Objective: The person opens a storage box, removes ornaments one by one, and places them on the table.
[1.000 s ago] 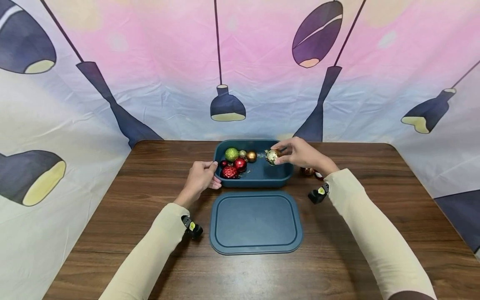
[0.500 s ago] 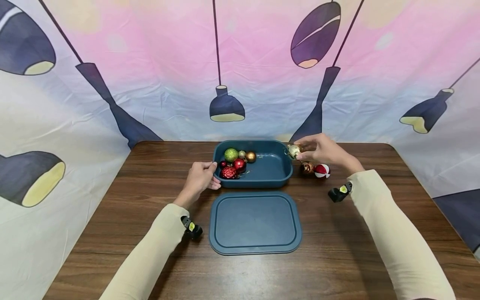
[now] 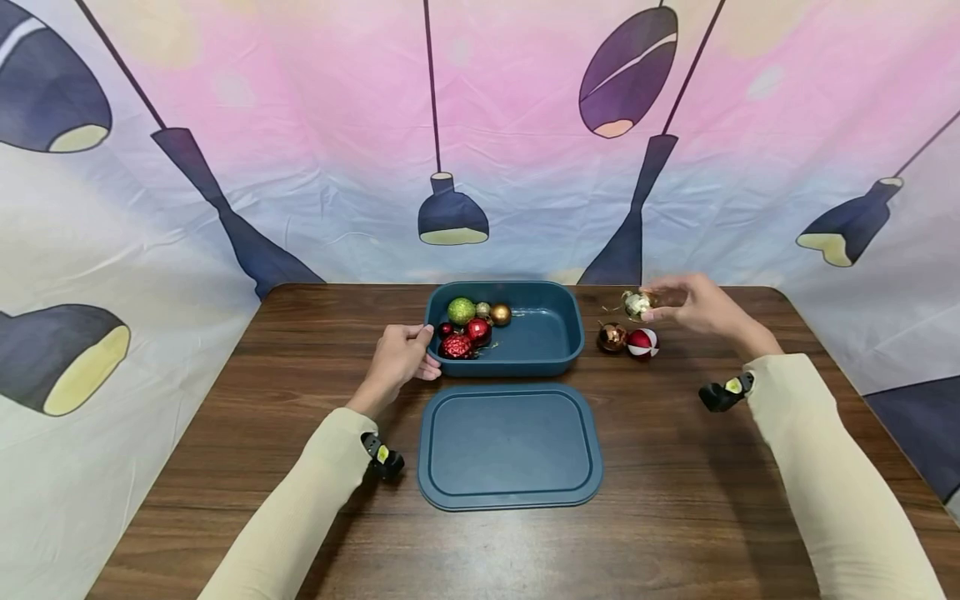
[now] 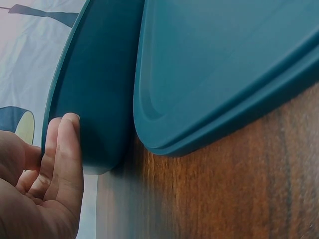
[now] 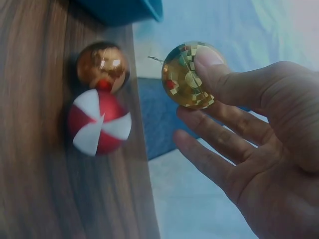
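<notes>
My right hand [image 3: 701, 305] pinches a shiny gold Christmas bauble [image 5: 187, 74] with a mosaic pattern, holding it up right of the box. Close by on the table are a copper bauble [image 3: 612, 337] and a red-and-white bauble [image 3: 642, 343], side by side. My left hand [image 3: 397, 360] holds the left end of a dark teal box [image 3: 543, 367], its fingers [image 4: 67, 154] lying along the outer wall. Inside the box, toward the left, lie a green bauble [image 3: 461, 312], a gold one [image 3: 500, 314], a textured red one [image 3: 456, 346], a smooth red one [image 3: 478, 331] and smaller ones.
A flat teal lid [image 3: 512, 446] lies on the wooden table [image 3: 667, 533] in front of the box. Behind the table's far edge hangs a cloth [image 3: 337, 208] printed with lamps.
My right hand has carried the gold bauble out of the box and to the right. The copper and red-and-white baubles have come into full view. My left hand stays at the box.
</notes>
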A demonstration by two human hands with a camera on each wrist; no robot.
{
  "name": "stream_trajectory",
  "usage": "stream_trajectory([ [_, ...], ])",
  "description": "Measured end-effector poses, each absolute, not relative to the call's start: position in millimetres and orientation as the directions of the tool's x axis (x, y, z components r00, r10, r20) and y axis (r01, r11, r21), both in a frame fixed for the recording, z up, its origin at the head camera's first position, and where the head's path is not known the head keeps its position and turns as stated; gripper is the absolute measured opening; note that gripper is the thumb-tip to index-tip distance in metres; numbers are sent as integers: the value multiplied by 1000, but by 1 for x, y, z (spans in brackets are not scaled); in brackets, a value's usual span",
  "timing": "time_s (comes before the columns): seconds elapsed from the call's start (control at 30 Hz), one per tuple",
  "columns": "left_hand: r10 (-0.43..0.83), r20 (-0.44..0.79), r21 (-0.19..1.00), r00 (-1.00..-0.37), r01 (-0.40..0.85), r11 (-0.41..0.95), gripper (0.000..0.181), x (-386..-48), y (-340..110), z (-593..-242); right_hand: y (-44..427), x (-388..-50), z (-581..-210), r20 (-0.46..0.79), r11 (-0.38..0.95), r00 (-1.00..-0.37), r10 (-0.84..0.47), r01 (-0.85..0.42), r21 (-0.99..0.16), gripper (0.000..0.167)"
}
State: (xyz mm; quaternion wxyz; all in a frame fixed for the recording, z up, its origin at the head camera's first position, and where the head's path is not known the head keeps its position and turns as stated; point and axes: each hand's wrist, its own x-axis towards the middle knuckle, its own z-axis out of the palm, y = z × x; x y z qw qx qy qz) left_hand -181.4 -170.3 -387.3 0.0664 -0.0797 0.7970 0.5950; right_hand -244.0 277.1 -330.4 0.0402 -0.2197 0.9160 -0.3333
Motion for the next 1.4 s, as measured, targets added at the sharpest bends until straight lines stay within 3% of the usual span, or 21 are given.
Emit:
stream_trajectory([
  [0.73,-51,-196,937,-979,-203,285,45,-181,-170,-385,332,-223,-364,-33,758,-959,-283,-202,-620,52],
  [1.4,-51,-199,938,-979,-206,278,44,-181,-171,-389,339,-217,-384,-71,766,-954,-291,-188,-615,59],
])
